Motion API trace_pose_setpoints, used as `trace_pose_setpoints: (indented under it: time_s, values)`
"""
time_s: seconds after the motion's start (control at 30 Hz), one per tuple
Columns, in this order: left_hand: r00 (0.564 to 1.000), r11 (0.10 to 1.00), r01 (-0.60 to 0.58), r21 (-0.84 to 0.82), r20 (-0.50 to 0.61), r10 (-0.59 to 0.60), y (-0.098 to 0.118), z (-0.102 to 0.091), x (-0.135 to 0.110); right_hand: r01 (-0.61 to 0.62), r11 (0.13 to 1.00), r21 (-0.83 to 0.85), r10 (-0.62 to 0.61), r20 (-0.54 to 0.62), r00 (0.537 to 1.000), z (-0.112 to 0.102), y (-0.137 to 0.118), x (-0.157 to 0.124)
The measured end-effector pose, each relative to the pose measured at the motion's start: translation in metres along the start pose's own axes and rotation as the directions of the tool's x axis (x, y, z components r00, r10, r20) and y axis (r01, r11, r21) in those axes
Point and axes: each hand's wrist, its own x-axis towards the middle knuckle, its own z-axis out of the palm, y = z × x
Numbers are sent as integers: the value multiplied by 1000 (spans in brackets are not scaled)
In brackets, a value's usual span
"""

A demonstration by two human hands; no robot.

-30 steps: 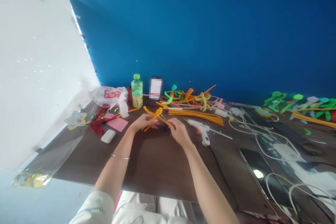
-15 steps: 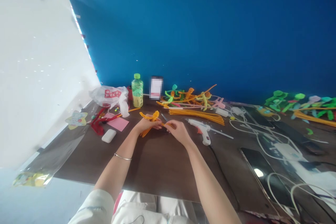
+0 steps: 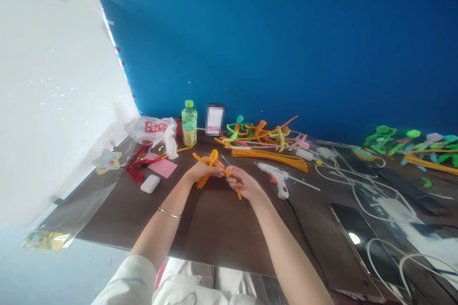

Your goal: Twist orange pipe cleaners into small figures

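Over the dark table, my left hand (image 3: 203,170) is closed around an orange pipe-cleaner figure (image 3: 213,156) with a round head, an arm out to the left and strands hanging below. My right hand (image 3: 244,183) pinches another part of the same orange pipe cleaner, and an orange end sticks out beneath its fingers. Both hands almost meet, fingertips close together. A thin dark pointed tool (image 3: 224,158) lies just behind them. A bundle of orange pipe cleaners (image 3: 270,159) lies beyond my right hand.
A white glue gun (image 3: 277,178) with a black cord lies to the right, near a dark phone (image 3: 359,236) and tangled white cables. Behind stand a bottle (image 3: 189,126) and several pipe-cleaner figures (image 3: 261,128). On the left are a white case (image 3: 150,184) and pink paper (image 3: 163,167).
My right hand has turned, and an orange end now hangs below its fingers. The figure in my left hand sits more upright. The view has shifted slightly.
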Motion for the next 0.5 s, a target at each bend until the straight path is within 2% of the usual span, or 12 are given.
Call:
trace_pose_setpoints:
  time_s: [0.13,0.27,0.4,0.5]
  values:
    - [997,998,-56,-29,-54,54,-1,4,1,22,991,129,-15,-54,998,3,7,4]
    - [978,991,-130,-33,-169,122,-2,9,3,83,988,127,-62,-158,985,5,14,9]
    - [947,977,-212,-4,-249,204,-5,13,7,162,987,6,-154,-267,951,10,22,11]
    - [910,960,-275,62,-307,280,-8,15,9,231,940,-249,-309,-345,886,14,24,9]
